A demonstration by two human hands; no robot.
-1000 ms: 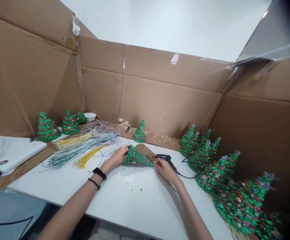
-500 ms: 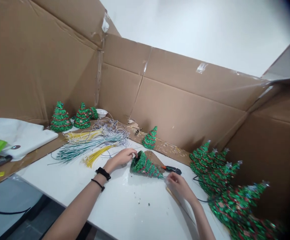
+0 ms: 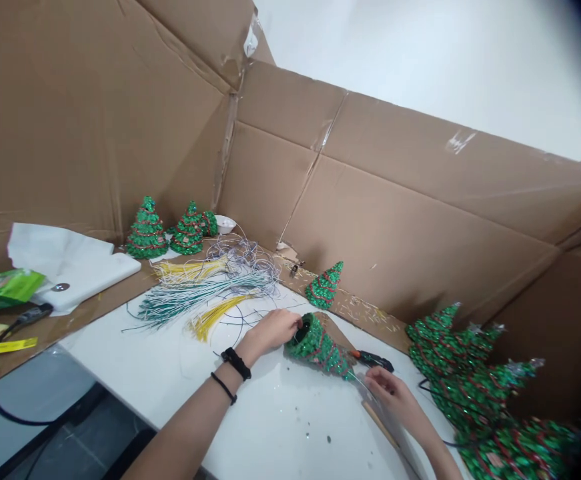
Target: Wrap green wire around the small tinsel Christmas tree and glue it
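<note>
A small green tinsel Christmas tree (image 3: 323, 350) with red trim lies on its side on the white table, its hollow base towards the left and its tip towards the right. My left hand (image 3: 277, 327) is at the rim of the base, fingers pinched together; what they hold there is too small to make out. Thin pale wire (image 3: 359, 379) comes out of the tip. On the other side, my right hand (image 3: 393, 393) pinches this wire a short way from the tip. Behind the tree lies an orange-and-black tool (image 3: 375, 361), partly seen.
Bundles of green-white wires (image 3: 203, 297) and yellow wires (image 3: 215, 319) lie at the left. One tree (image 3: 325, 287) stands at the back, several trees (image 3: 470, 373) crowd the right. A wooden-handled tool (image 3: 380, 425) lies by my right forearm. Cardboard walls (image 3: 395, 220) enclose the table.
The view has turned left, so everything sits further right in it. My right hand is slightly further from the tree's tip, with more wire showing. My left hand stays at the base.
</note>
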